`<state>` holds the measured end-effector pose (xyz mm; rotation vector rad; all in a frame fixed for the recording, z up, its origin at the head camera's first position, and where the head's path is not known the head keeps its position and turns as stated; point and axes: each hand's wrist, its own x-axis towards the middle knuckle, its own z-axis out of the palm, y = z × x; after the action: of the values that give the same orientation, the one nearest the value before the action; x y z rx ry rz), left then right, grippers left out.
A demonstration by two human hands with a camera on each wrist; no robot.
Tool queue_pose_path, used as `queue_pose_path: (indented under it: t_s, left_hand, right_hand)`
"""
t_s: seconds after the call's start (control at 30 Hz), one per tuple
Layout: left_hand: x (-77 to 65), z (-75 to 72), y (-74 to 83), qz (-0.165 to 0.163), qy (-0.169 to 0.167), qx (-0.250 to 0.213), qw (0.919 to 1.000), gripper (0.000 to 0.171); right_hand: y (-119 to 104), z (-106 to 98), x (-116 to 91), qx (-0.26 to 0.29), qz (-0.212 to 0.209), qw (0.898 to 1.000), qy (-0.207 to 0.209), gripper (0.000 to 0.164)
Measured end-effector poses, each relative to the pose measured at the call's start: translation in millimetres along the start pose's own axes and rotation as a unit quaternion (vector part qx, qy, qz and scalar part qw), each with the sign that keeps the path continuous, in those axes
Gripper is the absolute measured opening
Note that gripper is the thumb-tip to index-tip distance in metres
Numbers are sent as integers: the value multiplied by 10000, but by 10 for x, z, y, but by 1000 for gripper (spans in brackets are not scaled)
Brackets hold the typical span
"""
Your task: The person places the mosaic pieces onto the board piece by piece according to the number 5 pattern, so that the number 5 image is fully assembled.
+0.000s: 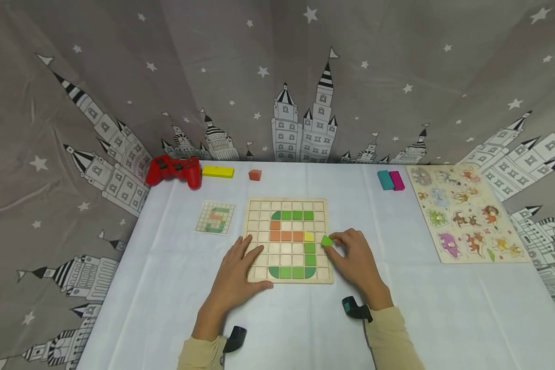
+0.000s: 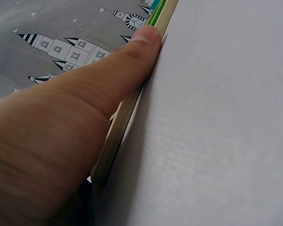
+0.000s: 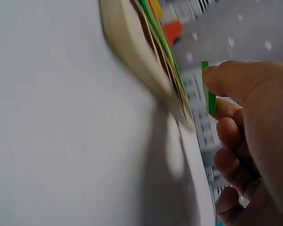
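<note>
A square wooden grid board (image 1: 287, 248) lies on the white table, with green, orange and yellow tiles set in some of its cells. My left hand (image 1: 236, 272) rests at its left front corner, fingers spread over the left side; the thumb (image 2: 144, 40) lies against the front edge in the left wrist view. Just off the board's right edge, my right hand (image 1: 357, 259) pinches a small green square tile (image 3: 209, 89) between thumb and index finger. Left of the board lies a small pattern card (image 1: 215, 218) printed with a similar coloured grid.
Along the back edge sit a red game controller (image 1: 174, 171), a yellow block (image 1: 218, 171) and an orange block (image 1: 255, 175). Teal (image 1: 386, 180) and magenta (image 1: 396, 181) blocks lie at back right, beside a wooden animal puzzle (image 1: 460, 221). A patterned grey curtain (image 1: 374, 31) stands behind.
</note>
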<state>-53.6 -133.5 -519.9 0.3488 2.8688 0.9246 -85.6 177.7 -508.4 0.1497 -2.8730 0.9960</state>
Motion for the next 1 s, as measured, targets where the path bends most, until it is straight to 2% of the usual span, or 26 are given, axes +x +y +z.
queue_pose_path:
  t_s: [0.3,0.53,0.7,1.0]
  left_hand:
    - [0,11,-9,-9,2,45,10000,95]
    - [1,38,-31,82,73,150,9998,94]
    - [-1,51,-44,117,68,157,9998,94]
    - [2,37,-42,151,107,152,9997,94]
  right_hand:
    - [-409,293,-35,-37,-983,9946,-319,27]
    - [-660,473,-47,-228,-1513,9858,-686,24]
    - [-747,558,-42,-459,-1638,9818,-844,23]
    - [-792,619,-23,-707,-1549,9811,-918,21]
